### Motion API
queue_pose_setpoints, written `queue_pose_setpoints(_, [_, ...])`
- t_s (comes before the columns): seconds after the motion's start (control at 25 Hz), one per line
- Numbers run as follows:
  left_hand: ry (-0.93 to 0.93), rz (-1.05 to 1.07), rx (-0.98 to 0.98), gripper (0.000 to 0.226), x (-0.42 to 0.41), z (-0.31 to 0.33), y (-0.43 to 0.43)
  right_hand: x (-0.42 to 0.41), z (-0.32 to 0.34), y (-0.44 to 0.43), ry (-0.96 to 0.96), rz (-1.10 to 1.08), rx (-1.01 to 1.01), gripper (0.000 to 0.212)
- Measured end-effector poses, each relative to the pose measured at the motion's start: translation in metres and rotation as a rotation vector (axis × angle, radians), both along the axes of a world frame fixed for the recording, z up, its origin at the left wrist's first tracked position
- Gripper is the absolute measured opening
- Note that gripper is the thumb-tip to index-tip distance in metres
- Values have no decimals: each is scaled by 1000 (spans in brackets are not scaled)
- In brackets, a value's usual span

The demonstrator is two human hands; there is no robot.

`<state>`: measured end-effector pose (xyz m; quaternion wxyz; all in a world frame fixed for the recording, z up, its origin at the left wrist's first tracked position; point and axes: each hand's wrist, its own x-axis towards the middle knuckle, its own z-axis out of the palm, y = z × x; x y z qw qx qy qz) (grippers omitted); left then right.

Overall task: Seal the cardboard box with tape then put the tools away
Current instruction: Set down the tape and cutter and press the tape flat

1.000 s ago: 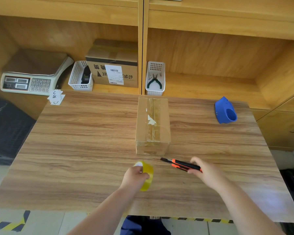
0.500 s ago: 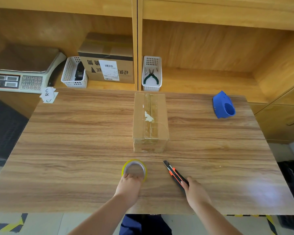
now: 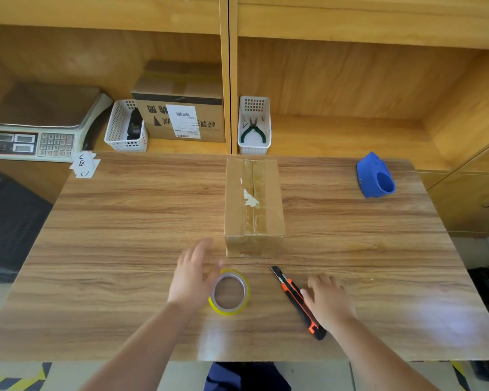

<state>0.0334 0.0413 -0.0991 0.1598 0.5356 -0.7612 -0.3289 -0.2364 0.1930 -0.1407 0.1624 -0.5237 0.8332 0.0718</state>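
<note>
- Wood-grain table (image 3: 124, 221) fills your view, with open wooden shelving behind its far edge.
- Your cardboard box (image 3: 253, 206) sits upright at the middle of the table, clear tape running along its top seam and a torn white scrap near the centre of that seam.
- Your left hand (image 3: 191, 273) is spread flat, fingers apart, just left of the tape roll (image 3: 229, 292); whether it touches the roll is unclear. The yellow-edged roll lies flat on the table, just in front of the box.
- Your right hand (image 3: 326, 301) is open with fingers extended, lying against the right side of the utility knife (image 3: 297, 301), gripping nothing. The orange and black knife lies on the table at an angle, its tip pointing toward the box.
- At the far right of the table stands a blue tape dispenser (image 3: 374, 176), well apart from the box.
- On the shelf you have a weighing scale (image 3: 40, 131) at the left, a white basket (image 3: 126, 127) beside it, a labelled carton (image 3: 181, 108), then a second white basket (image 3: 254, 125) holding green-handled pliers (image 3: 253, 131).
</note>
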Motion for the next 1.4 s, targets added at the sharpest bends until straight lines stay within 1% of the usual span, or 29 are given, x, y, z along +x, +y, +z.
queue_pose_setpoints(0.04, [51,20,2,60,-3,10,-10,-2,13,-9,-112,-69,-162,35])
queue_pose_setpoints(0.12, [101,-58,-42,67,-15,27,-29,-4,40,-33,-289,-130,-441,45])
queue_pose_setpoints(0.2, [42,-212,-122,71,-33,38,-42,-1,66,-59,-367,-53,-557,58])
queue_pose_setpoints(0.28, [-79,-329,-193,75,-48,43,-49,4,83,-78,-383,49,-565,65])
queue_pose_setpoints(0.36, [-142,-376,-240,75,-56,40,-51,10,90,-90,-364,119,-537,68])
queue_pose_setpoints(0.48, [-145,-401,-286,73,-60,34,-53,17,87,-102,-311,225,-549,65])
queue_pose_setpoints(0.6, [-122,-389,-308,68,-61,32,-56,22,81,-112,-306,289,-598,56])
queue_pose_setpoints(0.72, [-114,-356,-340,62,-62,31,-56,22,78,-116,-310,293,-654,49])
queue_pose_setpoints(0.88, [-135,-330,-426,57,-65,31,-55,20,78,-118,-306,297,-661,46])
queue_pose_setpoints(1.04, [-153,-372,-511,59,-64,29,-59,19,77,-118,-284,309,-649,44])
queue_pose_setpoints(1.24, [-162,-391,-503,63,-63,27,-58,21,76,-119,-291,308,-651,41])
queue_pose_setpoints(1.4, [-183,-401,-488,63,-62,28,-59,20,79,-119,-289,317,-610,41])
